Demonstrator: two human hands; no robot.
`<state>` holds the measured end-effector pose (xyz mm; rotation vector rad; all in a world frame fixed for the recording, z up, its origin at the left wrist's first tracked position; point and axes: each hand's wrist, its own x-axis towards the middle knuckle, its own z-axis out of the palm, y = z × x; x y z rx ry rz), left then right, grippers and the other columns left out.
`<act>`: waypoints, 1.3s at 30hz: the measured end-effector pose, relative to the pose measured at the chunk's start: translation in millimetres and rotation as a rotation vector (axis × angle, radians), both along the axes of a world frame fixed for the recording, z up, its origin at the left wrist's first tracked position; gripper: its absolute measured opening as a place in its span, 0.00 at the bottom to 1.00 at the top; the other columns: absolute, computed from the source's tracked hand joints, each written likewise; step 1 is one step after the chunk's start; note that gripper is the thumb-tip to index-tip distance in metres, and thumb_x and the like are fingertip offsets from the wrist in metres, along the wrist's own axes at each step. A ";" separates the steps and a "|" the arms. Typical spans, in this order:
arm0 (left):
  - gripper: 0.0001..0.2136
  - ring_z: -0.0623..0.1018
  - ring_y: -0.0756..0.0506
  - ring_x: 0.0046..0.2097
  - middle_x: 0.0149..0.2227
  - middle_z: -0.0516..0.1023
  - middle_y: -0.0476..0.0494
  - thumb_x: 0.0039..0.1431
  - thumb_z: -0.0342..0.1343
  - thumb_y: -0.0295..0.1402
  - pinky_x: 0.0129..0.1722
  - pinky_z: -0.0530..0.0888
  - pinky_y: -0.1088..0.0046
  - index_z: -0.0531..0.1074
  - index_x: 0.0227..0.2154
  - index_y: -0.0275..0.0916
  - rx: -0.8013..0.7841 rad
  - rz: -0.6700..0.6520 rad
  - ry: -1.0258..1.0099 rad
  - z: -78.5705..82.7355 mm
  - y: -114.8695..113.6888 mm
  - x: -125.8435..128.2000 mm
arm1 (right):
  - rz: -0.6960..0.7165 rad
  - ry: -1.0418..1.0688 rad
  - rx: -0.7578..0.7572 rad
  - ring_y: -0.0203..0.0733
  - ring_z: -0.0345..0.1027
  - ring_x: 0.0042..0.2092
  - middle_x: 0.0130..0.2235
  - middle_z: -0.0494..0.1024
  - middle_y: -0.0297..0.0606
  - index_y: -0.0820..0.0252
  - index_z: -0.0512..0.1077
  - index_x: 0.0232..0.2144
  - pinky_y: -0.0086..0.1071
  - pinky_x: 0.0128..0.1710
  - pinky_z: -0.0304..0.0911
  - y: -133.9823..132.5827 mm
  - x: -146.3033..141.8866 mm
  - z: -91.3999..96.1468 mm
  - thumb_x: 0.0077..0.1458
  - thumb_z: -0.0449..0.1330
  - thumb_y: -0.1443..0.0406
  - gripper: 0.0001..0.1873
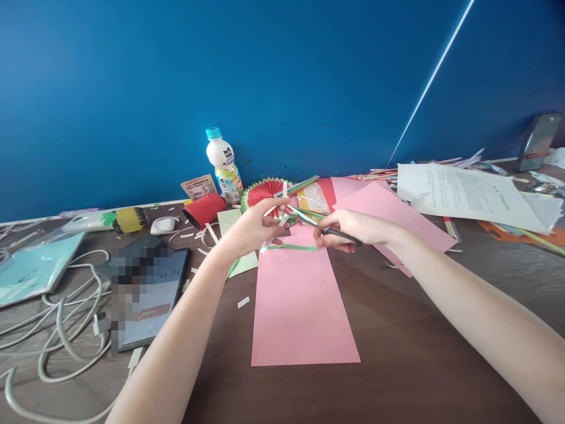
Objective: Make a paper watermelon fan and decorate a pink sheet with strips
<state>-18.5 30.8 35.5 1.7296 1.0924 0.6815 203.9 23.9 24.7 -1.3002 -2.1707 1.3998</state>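
My left hand (253, 227) is closed in a pinch on a small piece of green and white folded paper (286, 215), held above the table. My right hand (353, 228) is wrapped round dark-handled scissors (338, 234) whose blades point left at that paper. A thin green paper strip (293, 247) hangs just under the two hands. Below them a pink paper sheet (300, 306) lies flat on the brown table (419, 353). A red and green pleated paper fan (265, 191) lies right behind my hands.
A phone (150, 294) and tangled white cables (66, 330) lie at the left. A white drink bottle (224, 168) and a red paper roll (205, 210) stand by the blue wall. More pink sheets (388, 209), printed white papers (468, 191) and paper strips fill the right.
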 end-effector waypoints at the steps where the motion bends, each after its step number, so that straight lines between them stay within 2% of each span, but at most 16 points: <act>1: 0.27 0.75 0.47 0.35 0.36 0.74 0.42 0.48 0.54 0.25 0.27 0.74 0.76 0.61 0.54 0.41 0.016 0.017 0.024 -0.7 1.4 -2.3 | -0.027 0.020 0.019 0.29 0.53 0.16 0.14 0.61 0.26 0.62 0.69 0.27 0.25 0.17 0.48 0.1 0.9 1.2 0.44 0.61 0.49 0.21; 3: 0.28 0.75 0.45 0.39 0.45 0.71 0.39 0.48 0.52 0.25 0.26 0.74 0.76 0.60 0.55 0.43 0.099 0.046 0.102 -2.8 5.3 -8.6 | -0.071 0.041 0.048 0.29 0.54 0.16 0.14 0.62 0.27 0.62 0.68 0.27 0.25 0.17 0.48 0.3 2.9 3.4 0.44 0.62 0.50 0.20; 6: 0.28 0.74 0.46 0.41 0.55 0.61 0.40 0.47 0.50 0.24 0.25 0.72 0.78 0.60 0.54 0.47 0.303 0.090 0.271 -6.3 12.6 -20.8 | -0.088 0.048 0.047 0.29 0.55 0.17 0.14 0.62 0.27 0.61 0.67 0.28 0.25 0.18 0.48 0.8 4.8 5.2 0.44 0.62 0.51 0.19; 11: 0.31 0.74 0.46 0.39 0.54 0.62 0.40 0.47 0.47 0.22 0.35 0.72 0.71 0.56 0.56 0.46 0.520 0.151 0.552 -12.6 22.1 -37.7 | -0.109 0.068 0.061 0.29 0.55 0.17 0.14 0.62 0.27 0.62 0.67 0.29 0.26 0.18 0.50 1.6 4.4 3.2 0.43 0.63 0.51 0.20; 14: 0.32 0.74 0.44 0.41 0.56 0.61 0.38 0.47 0.47 0.22 0.40 0.71 0.67 0.52 0.59 0.44 0.553 0.143 0.695 -17.3 24.5 -41.8 | -0.128 0.076 0.067 0.29 0.55 0.17 0.14 0.62 0.26 0.62 0.67 0.29 0.26 0.18 0.50 1.8 3.8 1.7 0.43 0.63 0.51 0.20; 17: 0.34 0.75 0.42 0.41 0.56 0.61 0.36 0.47 0.47 0.21 0.41 0.70 0.65 0.49 0.60 0.43 0.540 0.153 0.811 -20.1 24.6 -42.8 | -0.135 0.066 0.069 0.29 0.55 0.17 0.14 0.61 0.26 0.62 0.67 0.28 0.26 0.18 0.50 1.8 3.4 0.8 0.43 0.62 0.51 0.20; 22: 0.35 0.73 0.35 0.46 0.57 0.61 0.35 0.46 0.50 0.22 0.42 0.69 0.61 0.49 0.60 0.42 0.489 0.196 0.864 -17.0 21.4 -42.4 | -0.137 0.075 0.064 0.29 0.55 0.17 0.15 0.62 0.27 0.62 0.67 0.28 0.25 0.18 0.50 2.3 3.6 0.0 0.43 0.62 0.51 0.20; 25: 0.27 0.72 0.36 0.48 0.52 0.68 0.37 0.48 0.51 0.25 0.44 0.68 0.61 0.59 0.54 0.42 0.502 0.270 0.714 -14.9 22.4 -40.7 | -0.149 0.072 0.055 0.29 0.55 0.17 0.15 0.62 0.26 0.62 0.67 0.29 0.25 0.18 0.51 2.5 2.8 -0.4 0.43 0.63 0.51 0.20; 27: 0.18 0.73 0.40 0.46 0.45 0.73 0.40 0.50 0.50 0.28 0.44 0.69 0.64 0.64 0.46 0.40 0.449 0.319 0.445 -14.4 24.4 -37.5 | -0.166 0.073 0.054 0.29 0.56 0.17 0.15 0.62 0.26 0.62 0.67 0.28 0.25 0.18 0.52 2.7 0.7 -1.8 0.42 0.63 0.51 0.20; 30: 0.10 0.75 0.45 0.43 0.38 0.75 0.43 0.49 0.52 0.30 0.44 0.69 0.68 0.65 0.37 0.38 0.283 0.314 0.022 -13.2 24.8 -29.4 | -0.203 0.143 0.078 0.30 0.58 0.17 0.16 0.65 0.27 0.62 0.66 0.28 0.26 0.19 0.55 2.9 -4.9 -6.7 0.43 0.63 0.52 0.19; 33: 0.09 0.74 0.47 0.44 0.40 0.75 0.45 0.47 0.54 0.30 0.44 0.68 0.70 0.64 0.33 0.39 0.148 0.191 -0.170 -10.4 19.6 -19.8 | -0.210 0.278 0.105 0.32 0.62 0.18 0.16 0.68 0.29 0.61 0.66 0.29 0.27 0.21 0.58 1.6 -12.6 -11.5 0.46 0.61 0.54 0.16; 39: 0.10 0.70 0.45 0.52 0.43 0.75 0.44 0.48 0.55 0.30 0.43 0.67 0.73 0.63 0.35 0.40 -0.029 -0.121 -0.151 -5.3 6.3 -8.0 | -0.298 0.439 0.068 0.31 0.63 0.18 0.16 0.70 0.29 0.62 0.65 0.29 0.25 0.18 0.53 -3.8 -24.4 -12.5 0.49 0.59 0.60 0.10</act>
